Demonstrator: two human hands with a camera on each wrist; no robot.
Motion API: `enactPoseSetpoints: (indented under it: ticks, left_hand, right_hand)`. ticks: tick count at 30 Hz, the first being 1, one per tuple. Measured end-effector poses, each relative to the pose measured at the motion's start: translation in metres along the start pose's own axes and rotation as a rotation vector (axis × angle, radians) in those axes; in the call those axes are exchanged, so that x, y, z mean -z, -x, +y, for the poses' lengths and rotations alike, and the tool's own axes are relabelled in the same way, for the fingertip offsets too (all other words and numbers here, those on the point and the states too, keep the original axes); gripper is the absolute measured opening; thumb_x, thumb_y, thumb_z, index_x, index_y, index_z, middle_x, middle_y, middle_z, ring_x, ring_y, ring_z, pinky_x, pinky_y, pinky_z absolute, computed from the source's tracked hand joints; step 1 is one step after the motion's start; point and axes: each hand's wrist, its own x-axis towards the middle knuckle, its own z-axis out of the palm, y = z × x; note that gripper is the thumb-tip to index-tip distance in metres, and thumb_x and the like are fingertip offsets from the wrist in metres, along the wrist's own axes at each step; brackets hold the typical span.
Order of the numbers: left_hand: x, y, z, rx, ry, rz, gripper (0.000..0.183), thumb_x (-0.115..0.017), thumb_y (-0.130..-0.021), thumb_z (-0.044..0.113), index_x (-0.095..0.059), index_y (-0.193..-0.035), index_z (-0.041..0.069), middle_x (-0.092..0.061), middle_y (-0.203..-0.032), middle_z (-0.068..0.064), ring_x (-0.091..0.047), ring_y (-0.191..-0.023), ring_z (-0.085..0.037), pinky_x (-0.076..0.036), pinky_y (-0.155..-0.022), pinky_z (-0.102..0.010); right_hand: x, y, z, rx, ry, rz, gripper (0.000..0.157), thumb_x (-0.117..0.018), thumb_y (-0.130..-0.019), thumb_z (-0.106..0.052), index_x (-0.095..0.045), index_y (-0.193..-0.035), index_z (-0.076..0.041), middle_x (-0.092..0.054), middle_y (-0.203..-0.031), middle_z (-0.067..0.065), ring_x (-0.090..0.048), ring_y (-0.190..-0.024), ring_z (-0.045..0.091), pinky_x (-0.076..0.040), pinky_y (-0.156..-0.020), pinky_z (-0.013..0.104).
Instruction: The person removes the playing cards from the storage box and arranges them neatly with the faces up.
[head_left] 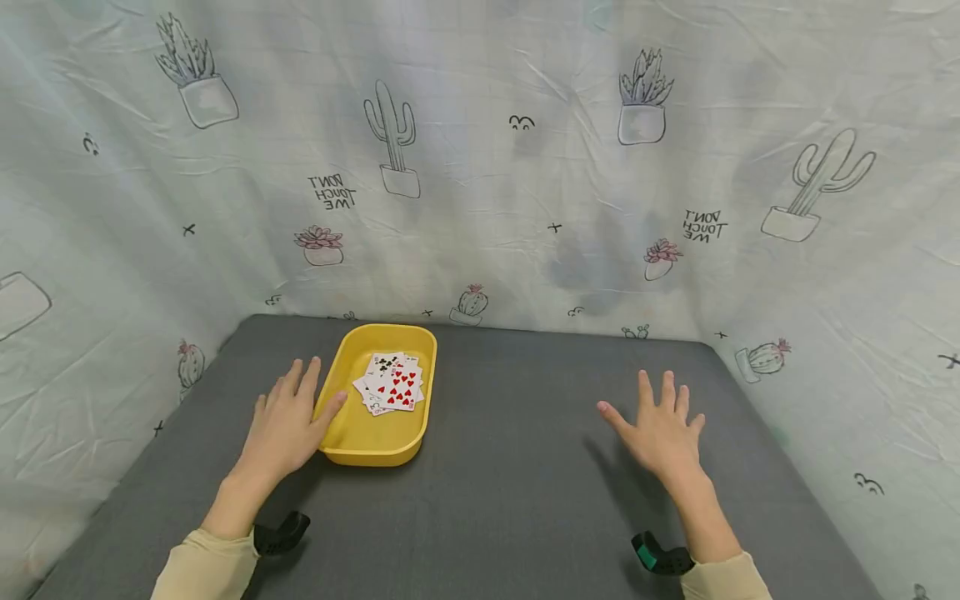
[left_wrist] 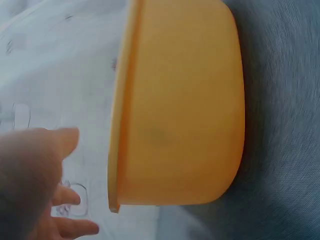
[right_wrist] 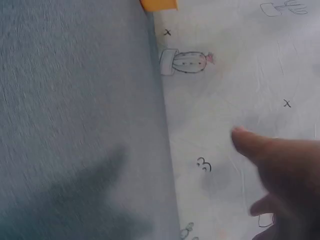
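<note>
A yellow plastic tray with raised walls stands on the dark grey table, left of the middle. Inside it lies a loose, overlapping pile of playing cards, with a heart card face up on top. My left hand hovers at the tray's left side, fingers spread and thumb over the rim, gripping nothing. In the left wrist view the tray wall fills the middle, beside the blurred hand. Far to the right, my right hand is held above the table with its fingers spread, holding nothing.
The dark grey table reaches back to a pale curtain printed with cacti and potted plants, which also hangs along both sides. Black bands sit on both wrists. The right hand casts a shadow on the table.
</note>
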Motion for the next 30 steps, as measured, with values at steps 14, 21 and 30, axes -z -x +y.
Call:
enactPoseSetpoints:
  ticks: [14,21,30]
  left_hand:
    - [-0.020,0.027,-0.006,0.082,0.466,0.044,0.049,-0.041,-0.096,0.024,-0.034,-0.135,-0.004,-0.045,-0.126,-0.024,-0.049,-0.107,-0.035,-0.045,-0.079,-0.046]
    - [-0.027,0.031,-0.006,0.065,0.441,0.133,0.042,-0.042,-0.095,0.014,-0.038,-0.134,-0.002,-0.047,-0.125,-0.022,-0.051,-0.105,-0.032,-0.045,-0.077,-0.044]
    - [-0.035,0.029,-0.007,0.042,0.407,0.188,0.041,-0.043,-0.095,0.014,-0.039,-0.134,0.001,-0.048,-0.126,-0.019,-0.050,-0.107,-0.029,-0.044,-0.077,-0.043]
  right_hand:
    - [-0.005,0.015,-0.070,-0.060,-1.258,-0.196,0.039,-0.058,-0.088,-0.023,-0.050,-0.120,-0.002,-0.052,-0.117,0.018,-0.051,-0.105,0.032,-0.042,-0.085,0.045]
    - [-0.023,0.011,-0.140,-0.143,-1.763,-0.592,0.036,-0.054,-0.090,-0.012,-0.048,-0.120,0.006,-0.048,-0.120,0.026,-0.048,-0.108,0.038,-0.039,-0.090,0.043]
    - [-0.061,-0.014,-0.243,-0.174,-1.954,-0.895,0.053,-0.047,-0.093,-0.023,-0.031,-0.134,0.007,-0.034,-0.134,0.025,-0.032,-0.123,0.036,-0.028,-0.098,0.045]
